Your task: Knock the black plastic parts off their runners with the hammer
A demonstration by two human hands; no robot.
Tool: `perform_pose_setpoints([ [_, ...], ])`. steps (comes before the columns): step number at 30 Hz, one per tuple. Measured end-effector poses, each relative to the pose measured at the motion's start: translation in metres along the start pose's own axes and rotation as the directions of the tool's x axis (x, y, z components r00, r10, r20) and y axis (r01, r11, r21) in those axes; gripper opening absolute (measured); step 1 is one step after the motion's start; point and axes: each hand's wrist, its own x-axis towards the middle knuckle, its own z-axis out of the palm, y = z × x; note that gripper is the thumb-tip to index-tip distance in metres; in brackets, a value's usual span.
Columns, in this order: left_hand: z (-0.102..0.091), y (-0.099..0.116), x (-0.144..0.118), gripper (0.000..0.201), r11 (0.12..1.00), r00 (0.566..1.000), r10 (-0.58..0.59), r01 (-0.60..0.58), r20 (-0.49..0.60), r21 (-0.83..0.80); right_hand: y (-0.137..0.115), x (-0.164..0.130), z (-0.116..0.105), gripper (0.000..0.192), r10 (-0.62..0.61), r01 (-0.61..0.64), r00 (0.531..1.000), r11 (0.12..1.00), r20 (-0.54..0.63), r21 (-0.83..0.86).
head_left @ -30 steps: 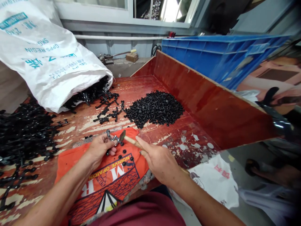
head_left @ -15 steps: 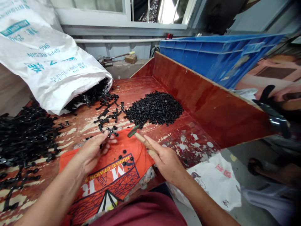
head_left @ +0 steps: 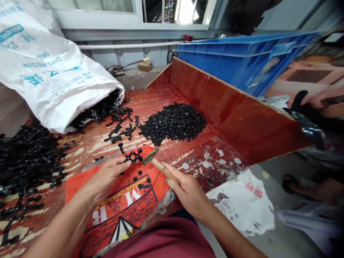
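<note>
1. Since half a second ago the small wooden-handled hammer (head_left: 158,164) has come down from a raised tilt, so its green-tinged head now sits just beside the black plastic sprue piece (head_left: 131,154), and the left hand has slid that piece a little to the right.
2. Nearest the counter's (head_left: 188,150) front edge lies an orange printed cloth (head_left: 118,204), with a few loose black caps (head_left: 139,177) scattered on it.
3. The right hand (head_left: 188,191) is closed around the hammer's handle, forefinger laid along it.
4. The left hand (head_left: 107,175) pinches the sprue piece at its near end between thumb and fingertips, holding it at the far edge of the cloth.
5. Past the cloth, near the counter's middle, sits a heap of small black caps (head_left: 173,123).
6. Left of that heap lie more sprue pieces (head_left: 120,130), spilling from a white woven sack (head_left: 53,71) on its side.
7. At the left edge is a big pile of black sprues (head_left: 27,157).
8. A red board wall (head_left: 231,111) lines the right edge; behind it stands a blue plastic crate (head_left: 242,57).
</note>
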Motion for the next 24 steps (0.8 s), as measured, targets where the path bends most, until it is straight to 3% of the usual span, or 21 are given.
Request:
perform_pose_setpoints([
  [4, -0.012, 0.004, 0.000, 0.019, 0.987, 0.990, 0.098, -0.083, -0.097, 0.140, 0.001, -0.001, -0.001, 0.056, -0.002, 0.001, 1.000, 0.999, 0.026, 0.040],
  [9, -0.022, -0.015, -0.013, 0.027, 0.990, 0.992, -0.108, 0.101, -0.072, -0.096, 0.002, -0.003, 0.002, 0.056, -0.001, 0.000, 0.999, 1.000, 0.041, 0.014],
  [12, -0.016, -0.027, -0.019, 0.027, 0.972, 0.972, -0.189, 0.165, -0.138, -0.170, 0.004, -0.002, 0.006, 0.056, 0.003, -0.003, 0.998, 1.000, 0.065, -0.008],
  [17, -0.006, -0.034, -0.020, 0.026, 0.970, 0.946, -0.207, 0.164, -0.251, -0.182, 0.008, -0.002, 0.012, 0.055, 0.011, -0.007, 0.997, 0.999, 0.082, -0.044],
  [24, -0.005, -0.047, -0.018, 0.025, 0.977, 0.956, -0.179, 0.145, -0.234, -0.153, 0.008, -0.003, 0.013, 0.053, 0.033, -0.027, 0.995, 0.997, 0.092, -0.068],
])
